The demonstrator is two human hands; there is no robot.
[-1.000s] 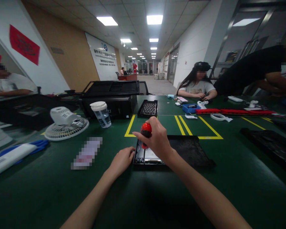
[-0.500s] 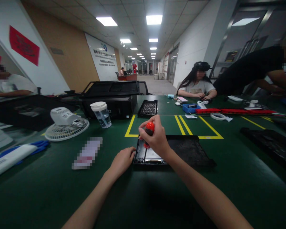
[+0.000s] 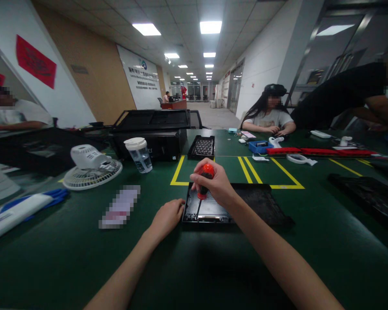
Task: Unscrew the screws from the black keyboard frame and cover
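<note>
A shallow black casing (image 3: 258, 202) with raised edges lies flat on the green table, and a silvery drive-like part (image 3: 217, 211) sits in its left side. Fingers wrapped round its handle, my right hand (image 3: 218, 181) is closed on a screwdriver (image 3: 201, 194) with a red and black grip. The thin shaft slants down to the casing's near left corner; the tip is too small to make out. My left hand (image 3: 168, 216) is closed against the casing's left edge, steadying it, with its fingertips partly hidden.
Beyond the casing stands a black tray of small round parts (image 3: 203, 146). To the left are a lidded plastic cup (image 3: 139, 155), a white fan (image 3: 92, 170) and a blurred-out flat object (image 3: 120, 206). A blue bin (image 3: 258, 147) sits back right, near a seated person (image 3: 271, 116).
My right hand has turned slightly round the screwdriver handle, and the handle leans a little further right. The left hand and the casing keep their places; the whole view shifts slightly.
</note>
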